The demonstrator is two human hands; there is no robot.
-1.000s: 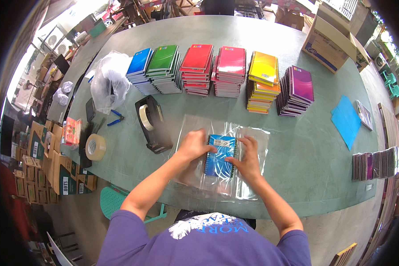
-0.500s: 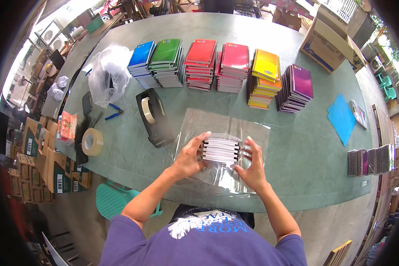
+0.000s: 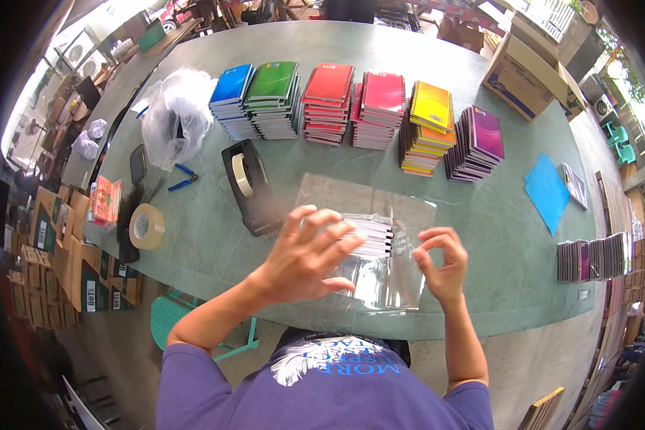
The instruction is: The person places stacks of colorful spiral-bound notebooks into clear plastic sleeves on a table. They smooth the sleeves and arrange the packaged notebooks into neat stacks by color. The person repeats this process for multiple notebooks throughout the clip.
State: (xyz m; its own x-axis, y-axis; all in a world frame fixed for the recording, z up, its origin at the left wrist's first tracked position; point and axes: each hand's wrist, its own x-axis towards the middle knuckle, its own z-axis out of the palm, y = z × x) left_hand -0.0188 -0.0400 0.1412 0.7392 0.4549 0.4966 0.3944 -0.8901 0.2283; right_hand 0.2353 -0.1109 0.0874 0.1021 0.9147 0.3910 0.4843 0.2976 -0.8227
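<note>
A stack of white-edged notebooks (image 3: 369, 236) lies on a clear plastic sheet (image 3: 337, 189) in front of me, page edges and dark binding showing. My left hand (image 3: 304, 254) is over the left end of the stack, fingers stretched and apart, covering part of it; whether it touches the stack is unclear. To the right of the stack, my right hand (image 3: 444, 264) has thumb and forefinger pinched together at the sheet's right edge. A black tape dispenser (image 3: 252, 188) with a roll of tape stands to the left of the sheet.
Piled notebooks stand along the far side: blue (image 3: 231, 84), green (image 3: 273, 80), red (image 3: 330, 83), pink (image 3: 383, 93), yellow (image 3: 431, 105) and purple (image 3: 486, 131). Left are a plastic bag (image 3: 172, 115), blue pliers (image 3: 184, 177) and a tape roll (image 3: 147, 226). A cardboard box (image 3: 519, 75) sits far right.
Both hands have let go of the notebook stack's ends. My left hand has risen over its left part with fingers spread; my right hand has moved right and closed into a pinch.
</note>
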